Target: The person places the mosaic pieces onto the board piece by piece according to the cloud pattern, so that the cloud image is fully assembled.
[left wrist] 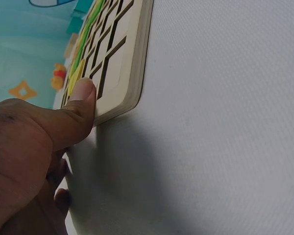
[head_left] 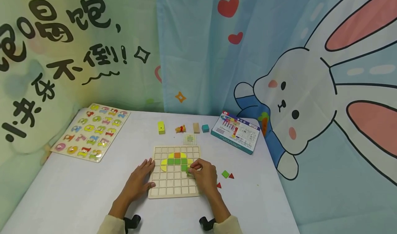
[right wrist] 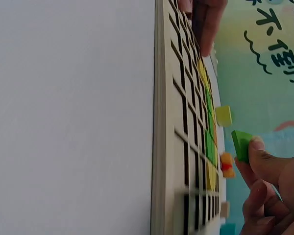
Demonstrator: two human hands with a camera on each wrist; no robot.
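Note:
A square wooden grid board lies on the white table, with yellow, green and orange tiles set in several cells of its upper half. Along its left edge rests my left hand, fingers extended, and the thumb lies on the border near the front corner. Over the right side of the board, my right hand pinches a small green tile between thumb and forefinger. The held tile is raised above the grid in the right wrist view.
Right of the board are a loose green tile and red triangles. Behind it stand a yellow block, a small orange-and-red figure, a wooden block, a teal block and a box. A number puzzle board lies at the back left.

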